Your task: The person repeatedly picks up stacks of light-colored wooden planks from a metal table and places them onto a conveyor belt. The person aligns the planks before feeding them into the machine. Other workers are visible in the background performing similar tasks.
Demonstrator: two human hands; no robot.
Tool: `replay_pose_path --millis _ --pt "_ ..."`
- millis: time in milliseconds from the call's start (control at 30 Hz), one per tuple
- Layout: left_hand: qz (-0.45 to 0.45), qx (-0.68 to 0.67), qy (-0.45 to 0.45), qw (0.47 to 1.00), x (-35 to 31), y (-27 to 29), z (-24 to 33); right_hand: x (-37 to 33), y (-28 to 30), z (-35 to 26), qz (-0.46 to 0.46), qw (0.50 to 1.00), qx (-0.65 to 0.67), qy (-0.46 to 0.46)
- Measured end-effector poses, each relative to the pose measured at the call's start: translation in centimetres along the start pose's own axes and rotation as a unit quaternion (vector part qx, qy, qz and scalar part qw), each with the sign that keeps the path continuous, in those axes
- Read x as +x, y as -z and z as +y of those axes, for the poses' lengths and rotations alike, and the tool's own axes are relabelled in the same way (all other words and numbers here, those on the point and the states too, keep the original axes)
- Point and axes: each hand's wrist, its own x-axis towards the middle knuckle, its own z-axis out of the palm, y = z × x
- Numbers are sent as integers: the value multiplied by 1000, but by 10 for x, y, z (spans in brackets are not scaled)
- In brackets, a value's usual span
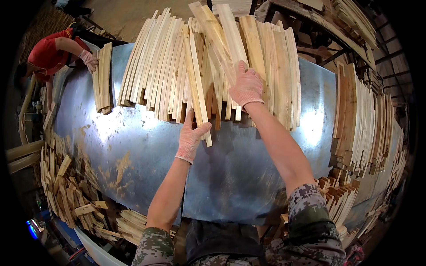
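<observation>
My left hand [191, 139], in a pinkish work glove, grips the near end of a narrow wooden strip [195, 84], with the thumb over its edge. That strip lies slanted on top of a wide row of pale wooden strips [148, 66]. Farther up and to the right, my right hand [247, 86], gloved alike, is closed on a light wooden strip [230, 35]; its fingertips are partly hidden. Beside this one, a second slanted strip [211, 33] crosses the row and reaches under the right hand. The row rests side by side on a shiny metal table [146, 164].
At the far left a person in a red top [53, 51] has a gloved hand on a few strips [104, 80]. Loose wood offcuts [71, 195] heap at the lower left. Stacked strips [359, 119] line the right side. Sawdust [122, 166] marks the tabletop.
</observation>
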Motion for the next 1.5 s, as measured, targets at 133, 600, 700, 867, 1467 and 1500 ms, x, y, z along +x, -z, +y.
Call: replay_pose_path --millis 133,600,700,867,1467,1500 --pt "-5 -33 -22 999 2 5 -17 2 -6 -7 -9 1000 13 -3" --pt "43 -37 13 998 -31 18 -18 -42 52 -3 -130 968 210 -36" --pt "132 79 -93 984 -42 24 -35 -73 3 34 -109 867 486 35" --pt "-29 171 -57 983 -103 -16 25 -172 -48 81 -286 432 855 -8" --pt "-133 -128 107 977 -58 -126 -8 -272 -95 121 -270 298 897 -184" --pt "-120 -111 93 982 -60 -126 -10 -268 -102 132 -231 434 850 -188"
